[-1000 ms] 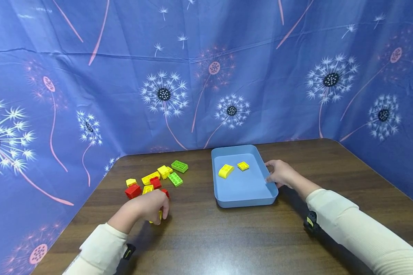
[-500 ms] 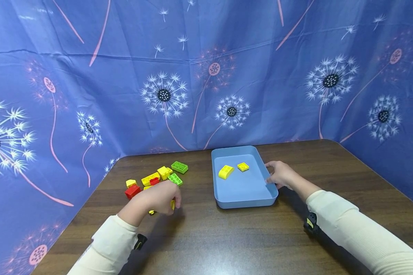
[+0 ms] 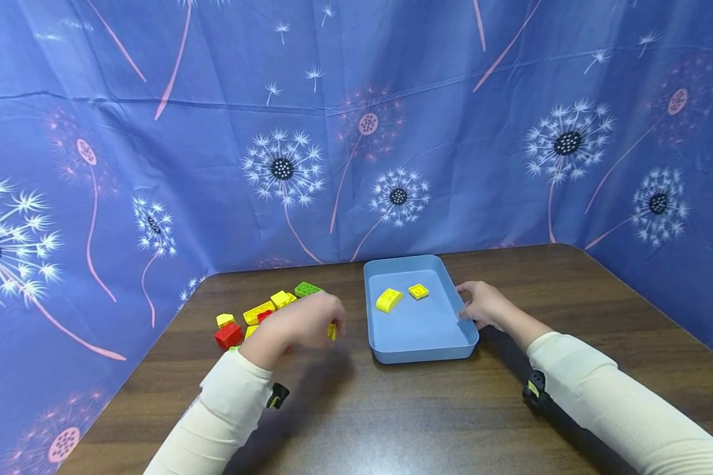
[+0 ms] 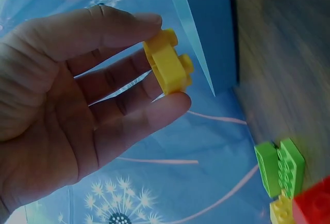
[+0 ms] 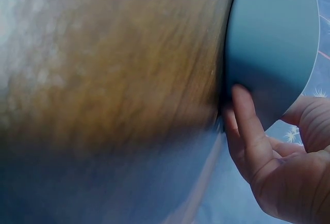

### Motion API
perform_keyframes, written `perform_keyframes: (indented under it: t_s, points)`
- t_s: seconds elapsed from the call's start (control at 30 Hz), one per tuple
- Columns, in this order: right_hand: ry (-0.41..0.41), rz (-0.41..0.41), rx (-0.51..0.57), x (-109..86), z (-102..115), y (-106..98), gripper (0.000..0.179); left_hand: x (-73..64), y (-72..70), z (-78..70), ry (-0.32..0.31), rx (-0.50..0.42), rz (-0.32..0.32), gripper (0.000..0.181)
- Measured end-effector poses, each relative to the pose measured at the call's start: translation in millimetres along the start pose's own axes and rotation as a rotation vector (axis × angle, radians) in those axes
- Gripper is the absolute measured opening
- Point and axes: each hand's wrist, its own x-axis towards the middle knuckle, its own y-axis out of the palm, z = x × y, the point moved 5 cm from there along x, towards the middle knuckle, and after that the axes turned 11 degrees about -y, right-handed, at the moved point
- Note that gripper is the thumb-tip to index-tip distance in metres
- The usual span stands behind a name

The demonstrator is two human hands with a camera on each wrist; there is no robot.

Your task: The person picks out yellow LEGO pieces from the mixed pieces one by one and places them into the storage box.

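Left hand (image 3: 309, 322) pinches small yellow studded plastic brick (image 4: 167, 64), thumb against fingers, above table (image 3: 404, 415). Shallow blue rectangular plastic tray (image 3: 422, 355) lies just right, long axis pointing away; right hand (image 3: 484, 303) grips its right wall.

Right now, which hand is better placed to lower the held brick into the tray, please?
Probably the left hand: it pinches the yellow brick; the right hand grips the blue tray.
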Motion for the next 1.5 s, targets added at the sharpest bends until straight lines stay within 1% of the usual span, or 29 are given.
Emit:
perform_keyframes:
  t_s: [0.13,0.23,0.4,0.5,0.63,0.73,0.8,0.9,1.13,1.3,1.5]
  points:
    - [-0.006,0.001,-0.006,-0.5,1.0,0.4,0.067,6.9,-1.9,-5.9,0.000,-0.016,0.010,0.021]
    - [-0.014,0.000,-0.009,-0.2,2.0,-0.1,0.067,12.4,-5.8,-11.4,0.014,-0.020,0.008,0.020]
    - [-0.015,-0.008,-0.008,0.0,1.1,0.1,0.066,24.2,-10.5,-20.5,0.051,0.014,-0.004,0.017]
    - [-0.015,-0.009,-0.005,-0.2,0.8,0.9,0.066,31.0,-12.9,-26.0,0.063,0.031,0.002,0.018]
    - [-0.006,-0.007,0.000,-0.1,1.2,2.2,0.066,37.8,-17.8,-34.6,0.107,0.042,0.003,0.019]
    - [0.000,-0.003,0.004,-0.6,0.8,2.8,0.066,41.8,-21.3,-41.2,0.151,0.052,-0.014,0.020]
    - [-0.003,-0.001,0.007,-1.0,0.5,3.0,0.066,44.5,-22.7,-44.5,0.163,0.058,-0.019,0.021]
    - [-0.009,-0.005,0.010,-1.2,0.6,2.5,0.066,49.3,-23.5,-48.1,0.160,0.062,-0.016,0.022]
    - [-0.018,-0.013,0.022,-0.2,-1.5,2.7,0.066,65.2,-22.3,-52.1,0.122,0.058,-0.008,0.020]
    - [0.000,-0.016,0.005,-0.3,-2.1,1.0,0.065,76.1,-23.0,-55.3,0.120,0.045,0.010,0.019]
    - [-0.009,-0.014,0.006,-0.4,-0.7,0.7,0.065,88.5,-24.6,-56.6,0.124,0.028,0.010,0.018]
